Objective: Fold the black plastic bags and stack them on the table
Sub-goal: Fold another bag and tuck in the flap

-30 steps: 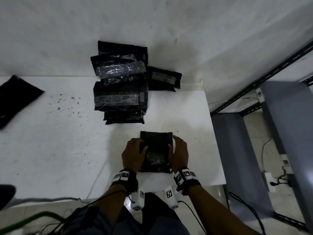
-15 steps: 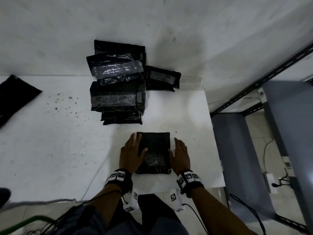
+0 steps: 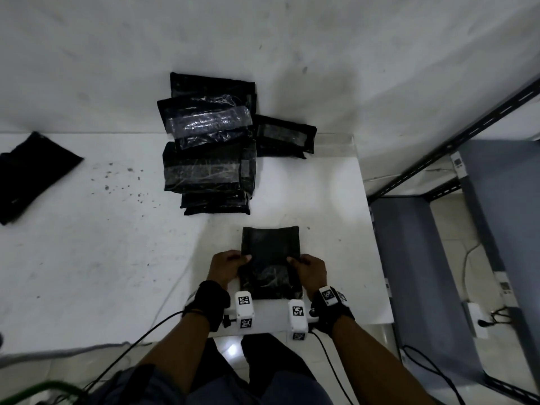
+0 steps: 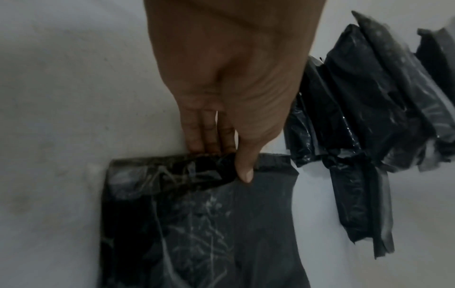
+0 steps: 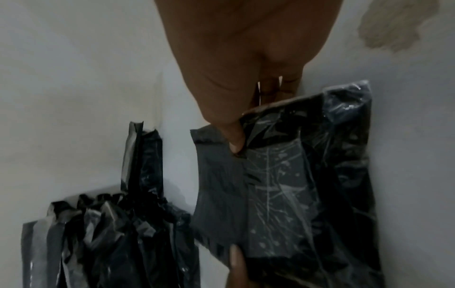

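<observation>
Two hands work one black bag (image 3: 270, 261) at the near edge of the white bench (image 3: 87, 258). At the far left lies a loose dark bag (image 3: 32, 173). The left hand (image 3: 226, 267) pinches the bag's left edge, thumb on top; the right hand (image 3: 311, 270) pinches the right edge likewise. The bag's long axis runs straight away from the person, between both hands, equally near each. The stack (image 3: 210, 159) waits directly beyond, slightly left, so probably the left hand leads
</observation>
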